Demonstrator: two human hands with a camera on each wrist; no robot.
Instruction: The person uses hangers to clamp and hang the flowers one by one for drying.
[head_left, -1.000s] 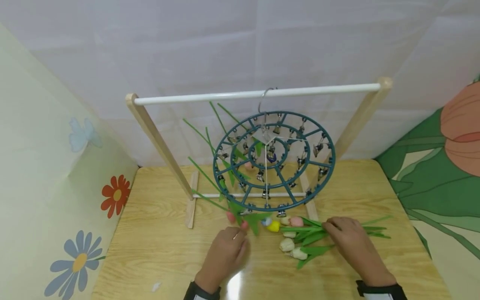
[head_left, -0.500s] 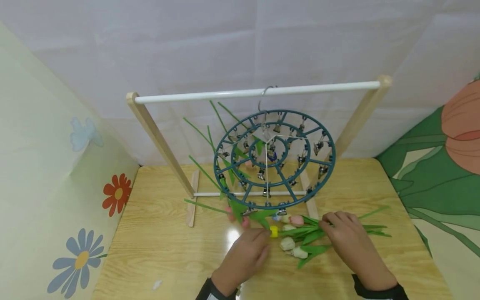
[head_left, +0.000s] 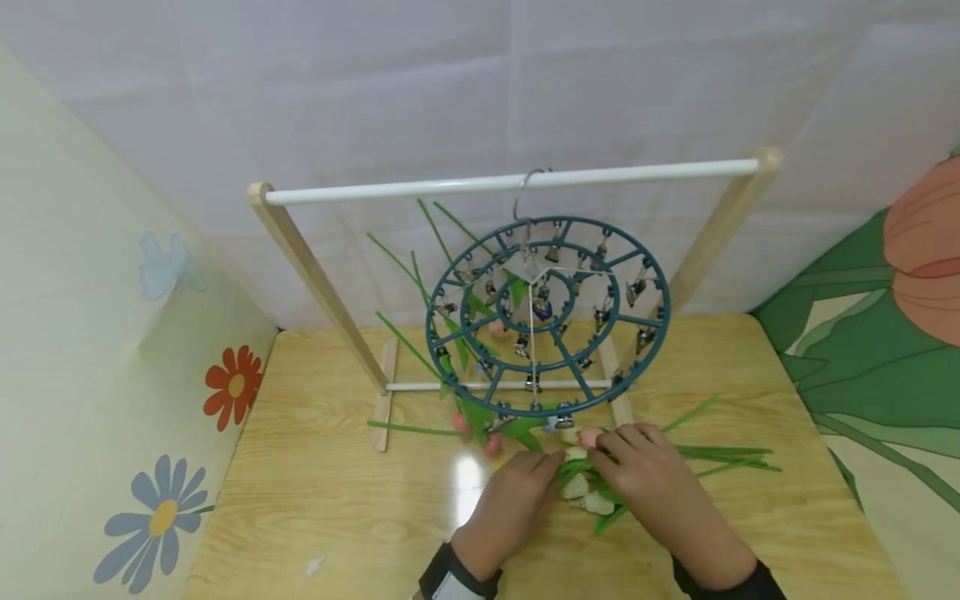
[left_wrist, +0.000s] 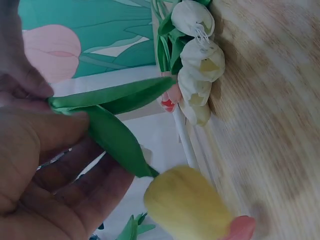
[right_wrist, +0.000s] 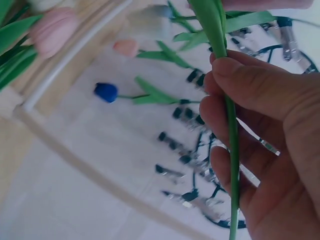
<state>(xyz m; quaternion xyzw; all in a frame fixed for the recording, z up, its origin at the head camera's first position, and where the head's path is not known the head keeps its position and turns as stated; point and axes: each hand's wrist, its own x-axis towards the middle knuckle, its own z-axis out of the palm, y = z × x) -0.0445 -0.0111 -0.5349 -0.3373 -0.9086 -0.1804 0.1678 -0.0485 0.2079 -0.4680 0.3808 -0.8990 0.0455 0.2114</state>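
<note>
A yellow tulip (left_wrist: 185, 202) is held between both hands, its flower mostly hidden in the head view. My left hand (head_left: 517, 504) pinches it at the base of its green leaves (left_wrist: 120, 137). Thumb and fingers of my right hand (head_left: 652, 479) pinch the green stem (right_wrist: 232, 125) just below the leaves. Beneath and beside the hands lie several white tulips (head_left: 576, 486) and a pink tulip (right_wrist: 55, 32), their stems (head_left: 727, 452) pointing right. Above hangs a round dark green clip hanger (head_left: 641, 322) with many metal clips.
The hanger hooks onto the white bar (head_left: 420, 190) of a wooden stand (head_left: 318, 287) on the wood-grain table (head_left: 300, 467). Tulips hang flower-down at its left side, among them a blue tulip (right_wrist: 106, 92) and pink tulips (head_left: 461, 422). A white cloth (head_left: 375, 83) covers the back.
My left hand has moved right, from the hanging pink tulips to the yellow tulip. My right hand has shifted left to meet it, taking the tulip's stem. One hanging tulip's stem has swung lower.
</note>
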